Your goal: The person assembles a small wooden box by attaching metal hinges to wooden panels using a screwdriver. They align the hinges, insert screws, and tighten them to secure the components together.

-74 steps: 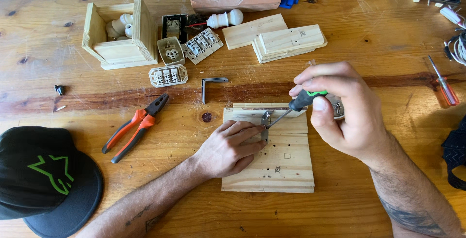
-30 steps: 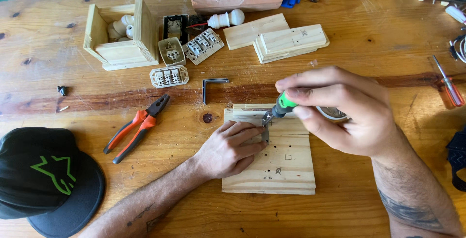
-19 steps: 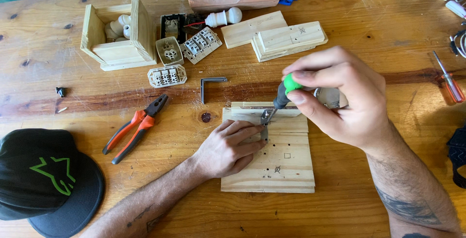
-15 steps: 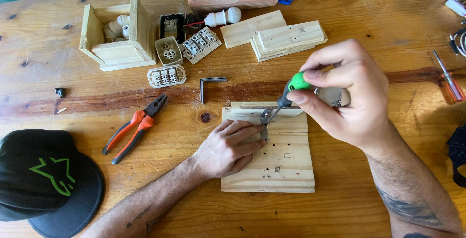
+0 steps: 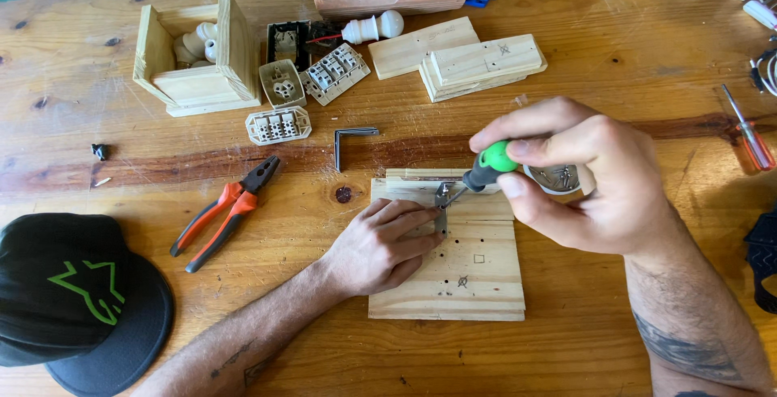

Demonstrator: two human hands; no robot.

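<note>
A square wooden board (image 5: 477,275) lies on the wooden table (image 5: 566,97). My left hand (image 5: 380,243) rests flat on its left part, fingertips pinching a small metal angle bracket (image 5: 441,203) upright on the board. My right hand (image 5: 579,174) grips a screwdriver with a green and black handle (image 5: 490,164). Its tip points down-left into the bracket. A small round tin of screws (image 5: 554,178) sits partly hidden under my right hand.
Orange pliers (image 5: 222,211) and a black cap (image 5: 73,300) lie at the left. A second metal bracket (image 5: 350,142), white terminal blocks (image 5: 278,124), a wooden box (image 5: 194,61), stacked wood pieces (image 5: 477,61) and a red screwdriver (image 5: 749,130) lie farther back and right.
My right hand has turned the screwdriver handle, swinging it up and then back down toward the right. My left hand and the bracket have stayed in place.
</note>
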